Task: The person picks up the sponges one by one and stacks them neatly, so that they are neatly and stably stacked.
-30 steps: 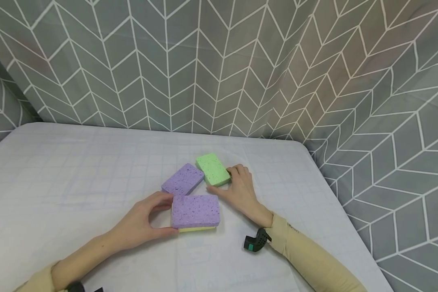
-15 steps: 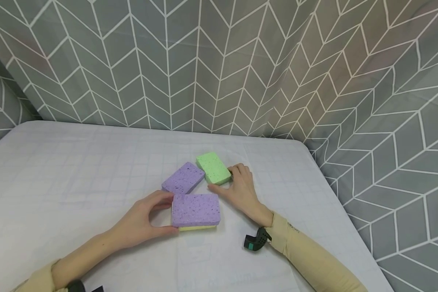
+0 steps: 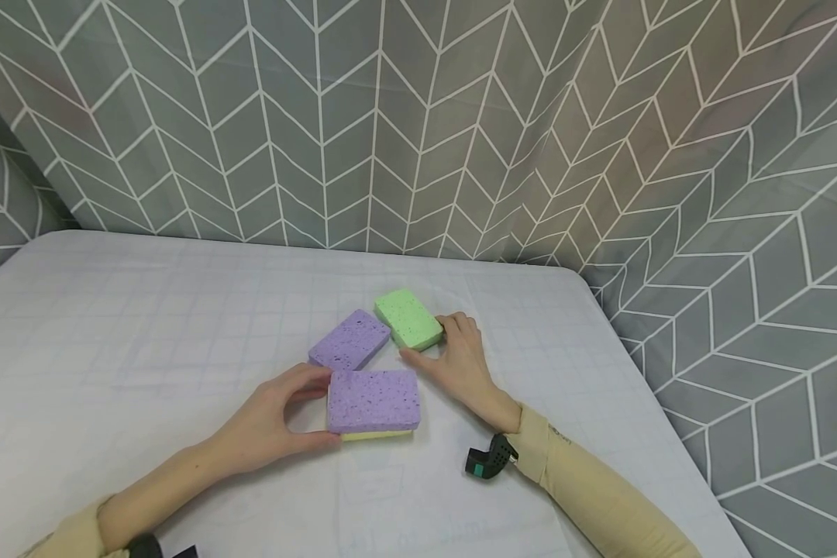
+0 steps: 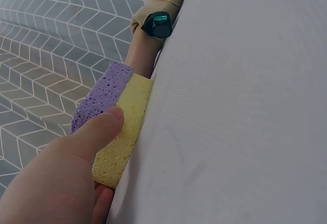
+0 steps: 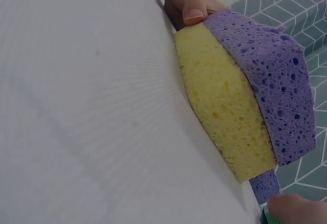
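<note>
Left hand [image 3: 268, 426] pinches near purple sponge [image 3: 373, 399] plus yellow sponge [image 4: 135, 101] beneath, right hand [image 3: 460, 364] grips green sponge [image 3: 408, 318]; uneven left squeeze could shear the layers.

Two purple sponges [image 3: 373, 401] [image 3: 349, 342], one yellow sponge [image 5: 219, 96], one green sponge [image 3: 408, 319]: four sponges in all, three colours. Two hands: left hand [image 3: 279, 426], right hand [image 3: 460, 368]. Two beige sleeves [image 3: 70, 536] [image 3: 586, 488], one left, one right. Two black wrist devices [image 3: 144, 546] [image 3: 484, 459], one per side. One white table [image 3: 146, 325]. Grey patterned fabric [image 3: 349, 116]: number of panels unclear.
</note>
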The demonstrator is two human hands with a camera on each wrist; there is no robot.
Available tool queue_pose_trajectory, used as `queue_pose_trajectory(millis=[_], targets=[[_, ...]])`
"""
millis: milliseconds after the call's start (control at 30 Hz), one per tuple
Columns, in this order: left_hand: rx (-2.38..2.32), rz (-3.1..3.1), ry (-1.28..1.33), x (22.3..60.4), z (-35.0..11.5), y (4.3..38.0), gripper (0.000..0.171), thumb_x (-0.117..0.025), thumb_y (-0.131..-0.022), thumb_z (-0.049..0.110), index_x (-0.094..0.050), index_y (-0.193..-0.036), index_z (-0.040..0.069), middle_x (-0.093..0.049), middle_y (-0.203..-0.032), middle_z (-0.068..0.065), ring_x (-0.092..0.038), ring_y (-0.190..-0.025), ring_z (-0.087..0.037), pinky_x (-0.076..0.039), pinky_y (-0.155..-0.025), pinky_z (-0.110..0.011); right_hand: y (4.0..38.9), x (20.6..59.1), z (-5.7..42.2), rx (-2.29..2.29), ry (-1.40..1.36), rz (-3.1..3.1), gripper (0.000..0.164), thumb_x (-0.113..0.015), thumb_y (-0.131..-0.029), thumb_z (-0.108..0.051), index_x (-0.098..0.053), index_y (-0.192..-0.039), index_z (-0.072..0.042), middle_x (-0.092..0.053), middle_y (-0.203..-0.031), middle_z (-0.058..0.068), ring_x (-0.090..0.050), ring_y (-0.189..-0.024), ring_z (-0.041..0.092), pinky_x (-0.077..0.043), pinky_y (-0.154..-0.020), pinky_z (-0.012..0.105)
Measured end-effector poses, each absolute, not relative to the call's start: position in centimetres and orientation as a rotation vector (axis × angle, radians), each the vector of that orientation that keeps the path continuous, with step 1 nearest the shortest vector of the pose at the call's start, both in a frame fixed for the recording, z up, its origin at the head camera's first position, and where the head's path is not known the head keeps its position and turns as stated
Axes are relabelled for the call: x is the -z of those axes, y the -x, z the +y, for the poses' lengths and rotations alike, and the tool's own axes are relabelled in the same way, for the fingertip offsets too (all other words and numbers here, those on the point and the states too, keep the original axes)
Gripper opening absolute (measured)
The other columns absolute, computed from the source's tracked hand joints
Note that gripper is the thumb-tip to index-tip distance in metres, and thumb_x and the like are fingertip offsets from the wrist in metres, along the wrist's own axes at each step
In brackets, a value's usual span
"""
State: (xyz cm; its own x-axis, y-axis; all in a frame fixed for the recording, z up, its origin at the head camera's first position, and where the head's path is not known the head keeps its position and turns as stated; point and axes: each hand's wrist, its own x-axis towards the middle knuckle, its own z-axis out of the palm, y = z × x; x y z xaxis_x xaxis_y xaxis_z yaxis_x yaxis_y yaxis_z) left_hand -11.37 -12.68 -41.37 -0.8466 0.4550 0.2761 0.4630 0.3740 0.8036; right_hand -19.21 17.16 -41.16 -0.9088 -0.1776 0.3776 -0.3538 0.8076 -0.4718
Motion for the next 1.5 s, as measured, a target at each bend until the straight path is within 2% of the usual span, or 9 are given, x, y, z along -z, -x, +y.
queue_pose_trajectory(millis=[400, 700, 1500], targets=[[1.501, -2.617, 0.86, 41.44, -12.75, 11.35, 0.079, -0.088, -0.071, 0.045, -0.054, -0.136, 0.015, -0.06, -0.131, 0.003, -0.063, -0.117, -0.014, -0.054, -0.103, -0.028, 19.36, 41.26, 17.28, -0.847, -0.393, -2.676, 0.072, -0.082, -0.077, -0.042, -0.058, -0.13, 0.0, -0.056, -0.113, 0.012, -0.049, -0.104, 0.027, -0.047, -0.087, 0.036], [1.509, -2.604, 0.869, 41.5, -12.73, 11.39, 0.078, -0.088, -0.072, 0.045, -0.055, -0.135, 0.015, -0.06, -0.13, 0.003, -0.063, -0.118, -0.012, -0.055, -0.103, -0.028, 19.36, 41.19, 17.3, -0.868, -0.382, -2.676, 0.072, -0.082, -0.077, -0.041, -0.057, -0.13, 0.001, -0.057, -0.116, 0.013, -0.05, -0.109, 0.028, -0.049, -0.093, 0.041], [1.528, -2.593, 0.867, 41.55, -12.71, 11.41, 0.078, -0.089, -0.071, 0.044, -0.055, -0.135, 0.015, -0.06, -0.13, 0.003, -0.063, -0.117, -0.012, -0.055, -0.102, -0.027, 19.37, 41.13, 17.32, -0.907, -0.346, -2.665, 0.07, -0.081, -0.079, -0.04, -0.057, -0.13, 0.001, -0.058, -0.119, 0.013, -0.051, -0.112, 0.028, -0.049, -0.097, 0.041]])
